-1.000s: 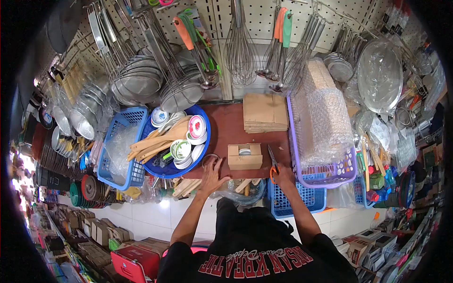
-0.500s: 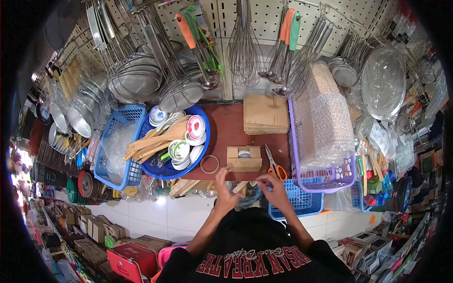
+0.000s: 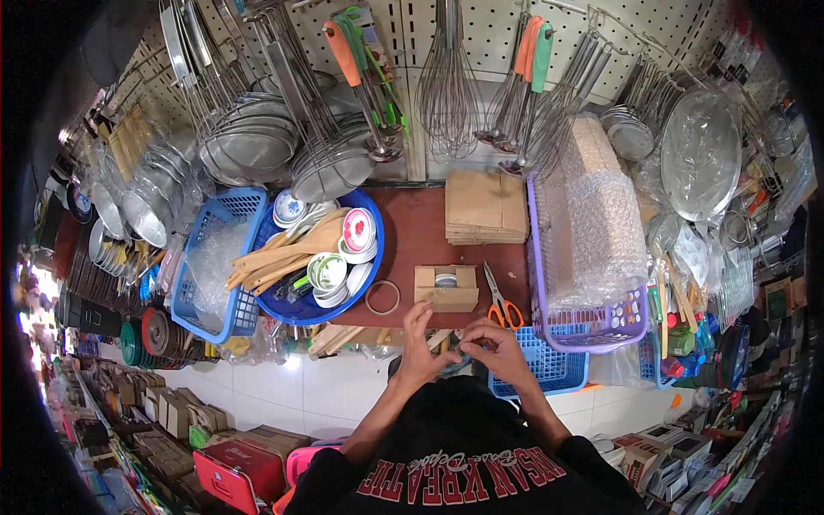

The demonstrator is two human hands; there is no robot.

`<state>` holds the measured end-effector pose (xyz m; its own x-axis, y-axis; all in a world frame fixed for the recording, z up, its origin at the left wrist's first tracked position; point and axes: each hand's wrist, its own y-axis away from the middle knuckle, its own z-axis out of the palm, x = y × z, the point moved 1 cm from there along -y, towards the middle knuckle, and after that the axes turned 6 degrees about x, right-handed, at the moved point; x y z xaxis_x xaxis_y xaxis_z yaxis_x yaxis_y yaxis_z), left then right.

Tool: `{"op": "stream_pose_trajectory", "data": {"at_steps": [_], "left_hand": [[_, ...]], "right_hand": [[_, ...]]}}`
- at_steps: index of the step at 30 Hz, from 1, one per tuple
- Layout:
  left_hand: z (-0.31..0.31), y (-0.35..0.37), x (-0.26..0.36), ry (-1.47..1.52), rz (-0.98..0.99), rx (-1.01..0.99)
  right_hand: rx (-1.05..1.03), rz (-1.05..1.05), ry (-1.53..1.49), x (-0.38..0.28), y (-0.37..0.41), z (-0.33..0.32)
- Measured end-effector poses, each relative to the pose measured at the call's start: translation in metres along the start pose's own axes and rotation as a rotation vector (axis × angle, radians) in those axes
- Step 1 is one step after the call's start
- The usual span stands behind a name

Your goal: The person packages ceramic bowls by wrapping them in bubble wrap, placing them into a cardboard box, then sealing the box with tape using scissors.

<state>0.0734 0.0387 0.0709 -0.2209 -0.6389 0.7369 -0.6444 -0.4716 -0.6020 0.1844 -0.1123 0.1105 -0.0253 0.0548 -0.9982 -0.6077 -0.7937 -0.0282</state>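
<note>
My left hand (image 3: 419, 354) is raised just in front of the table edge, its fingers apart and curved, with nothing visible in it. Close on its right, my right hand (image 3: 495, 348) has thumb and fingers pinched together; whatever may be between them is too small to make out. Just beyond both hands, an open cardboard box (image 3: 445, 298) on the red-brown table (image 3: 410, 225) holds a roundish white item (image 3: 445, 280). A tape ring (image 3: 382, 298) lies left of the box, and orange-handled scissors (image 3: 505, 312) lie right of it.
A blue basin (image 3: 371, 209) holds wooden spatulas and bowls. Flattened cardboard (image 3: 486, 206) is stacked at the back. A purple basket (image 3: 592, 343) with bubble wrap (image 3: 601, 215) stands right, a blue basket (image 3: 182, 302) left. Whisks (image 3: 448, 103) and strainers (image 3: 249, 150) hang behind.
My right hand has moved slightly left, closer to my left hand, and its fingers have drawn together. My left hand has shifted slightly right.
</note>
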Motion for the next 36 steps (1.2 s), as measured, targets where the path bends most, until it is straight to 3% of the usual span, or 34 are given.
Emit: {"op": "stream_pose_trajectory", "data": {"at_steps": [5, 6, 8, 12, 15, 22, 25, 28, 34, 36], "left_hand": [[-0.010, -0.015, -0.005, -0.229, -0.220, -0.180], [-0.010, -0.019, -0.011, -0.221, -0.258, -0.137], [-0.007, -0.024, -0.032, -0.203, -0.334, -0.054], [-0.004, -0.043, -0.067, -0.163, -0.387, -0.071], [-0.006, -0.054, -0.079, -0.139, -0.419, -0.146], [-0.002, -0.045, -0.091, -0.269, -0.351, -0.121], [-0.001, -0.036, -0.092, -0.330, -0.302, -0.082], [-0.001, -0.027, -0.096, -0.347, -0.240, -0.053], [0.001, -0.015, -0.102, -0.388, -0.191, -0.054], [0.002, -0.012, -0.107, -0.403, -0.161, -0.071]], "right_hand": [[0.256, -0.066, 0.002, 0.012, -0.004, -0.006], [0.321, -0.075, -0.004, 0.012, -0.005, -0.008], [0.309, -0.028, 0.024, 0.019, -0.007, -0.019], [0.229, 0.083, -0.131, 0.036, -0.009, -0.027], [0.185, 0.085, -0.078, 0.041, -0.009, -0.024], [0.173, 0.188, -0.051, 0.044, -0.019, -0.020], [0.095, 0.079, 0.433, 0.026, -0.033, -0.018], [0.067, 0.014, 0.549, 0.015, -0.059, -0.017], [-0.032, -0.052, 0.370, 0.061, -0.121, -0.010], [-0.052, -0.068, 0.439, 0.072, -0.131, -0.002]]}}
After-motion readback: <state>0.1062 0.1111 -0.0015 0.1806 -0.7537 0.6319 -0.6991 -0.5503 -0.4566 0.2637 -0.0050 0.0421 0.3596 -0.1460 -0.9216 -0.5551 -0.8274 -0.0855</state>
